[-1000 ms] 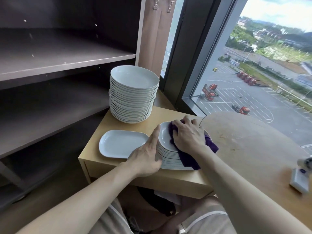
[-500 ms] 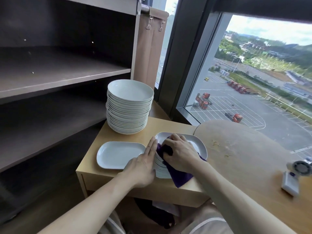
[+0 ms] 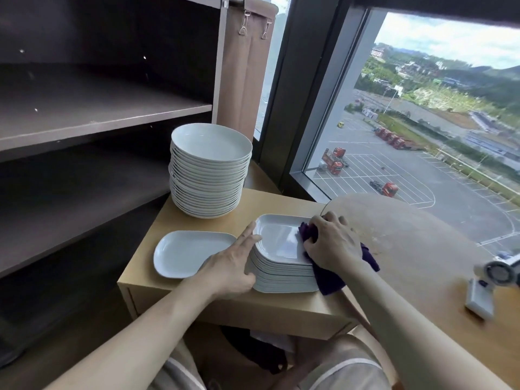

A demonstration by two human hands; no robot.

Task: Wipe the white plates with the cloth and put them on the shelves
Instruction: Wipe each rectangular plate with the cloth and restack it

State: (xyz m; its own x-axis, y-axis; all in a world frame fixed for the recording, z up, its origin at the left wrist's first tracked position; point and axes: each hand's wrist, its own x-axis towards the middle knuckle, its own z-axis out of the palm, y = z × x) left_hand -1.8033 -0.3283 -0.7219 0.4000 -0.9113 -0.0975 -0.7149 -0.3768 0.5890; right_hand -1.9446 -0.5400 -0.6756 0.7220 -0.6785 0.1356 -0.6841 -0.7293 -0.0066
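Pressing the cloth onto the top plate of the stack, my right grip curls round it at the plate's 3 o'clock edge. My left grip lies spread, fingers straight against the stack's 9 o'clock side. On the surface, a single plate lies at the stack's 9 o'clock and round plates stand piled at 11. The shelves are at 10 o'clock.

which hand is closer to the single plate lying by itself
Left. The left hand rests beside the single plate, between it and the stack; the right hand is farther, gripping the cloth on the stack.
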